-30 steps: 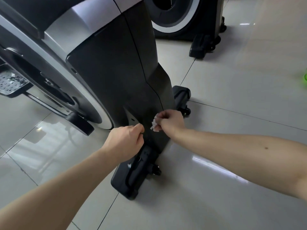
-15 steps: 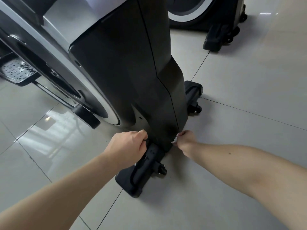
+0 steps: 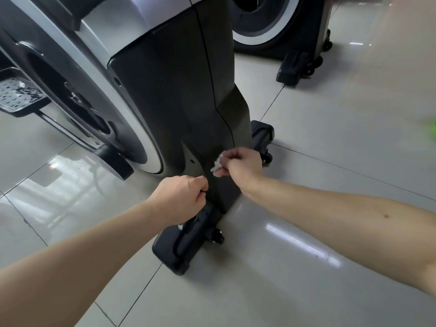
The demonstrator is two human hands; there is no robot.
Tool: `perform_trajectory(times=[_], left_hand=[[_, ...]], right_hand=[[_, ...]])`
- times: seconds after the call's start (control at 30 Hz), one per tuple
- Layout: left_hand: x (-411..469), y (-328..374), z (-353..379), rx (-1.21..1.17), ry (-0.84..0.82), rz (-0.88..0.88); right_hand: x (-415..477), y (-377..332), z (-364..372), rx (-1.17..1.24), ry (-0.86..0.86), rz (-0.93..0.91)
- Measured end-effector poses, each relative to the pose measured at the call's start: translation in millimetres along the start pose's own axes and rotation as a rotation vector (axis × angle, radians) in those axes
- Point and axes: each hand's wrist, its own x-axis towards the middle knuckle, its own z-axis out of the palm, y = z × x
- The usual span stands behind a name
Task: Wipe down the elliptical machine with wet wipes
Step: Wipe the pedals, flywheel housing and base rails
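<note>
Holding a crumpled white wet wipe [image 3: 217, 166] between its closed fingers, the right hand [image 3: 243, 166] presses the wipe on the low part of the dark front cover of the elliptical machine [image 3: 169, 95], just above the base. The left hand [image 3: 181, 199] is closed like a fist and touches the same cover a little lower, near the place where the cover meets the black floor bar [image 3: 186, 244]. I cannot tell if the left hand grips something; only a small dark part shows between its fingers. The floor bar lies on the pale tiled floor [image 3: 306, 267] and has a small wheel [image 3: 218, 237] at its near end. On the left side of the machine there is the big round flywheel housing with a light rim [image 3: 151, 159], and beside it a pedal [image 3: 18, 95] with a dotted grey surface. A second machine [image 3: 271, 24] stands behind, well apart. At the right edge a small green thing [image 3: 433, 129] shows, too blurred to name.
</note>
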Motion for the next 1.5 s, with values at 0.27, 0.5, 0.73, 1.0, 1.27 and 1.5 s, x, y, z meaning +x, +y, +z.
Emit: perform_trajectory(times=[0.27, 0.5, 0.73, 1.0, 1.27, 1.5], left_hand=[[-4, -10, -5, 0.004, -0.001, -0.024], [-13, -20, -8, 0.021, -0.027, -0.037], [-7, -15, -2, 0.016, -0.078, -0.026], [-6, -15, 3, 0.03, -0.131, -0.029], [1, -13, 7, -0.002, -0.103, -0.017], [-9, -25, 10, 0.012, -0.141, -0.053]], right_hand=[[11, 36, -12, -0.175, 0.036, -0.073], [18, 74, -16, -0.239, 0.11, 0.132], [24, 40, -18, -0.264, 0.048, -0.094], [13, 71, -17, -0.35, 0.089, 0.125], [-24, -31, 17, -0.331, -0.064, -0.388], [-30, -6, 17, -0.342, -0.041, -0.469]])
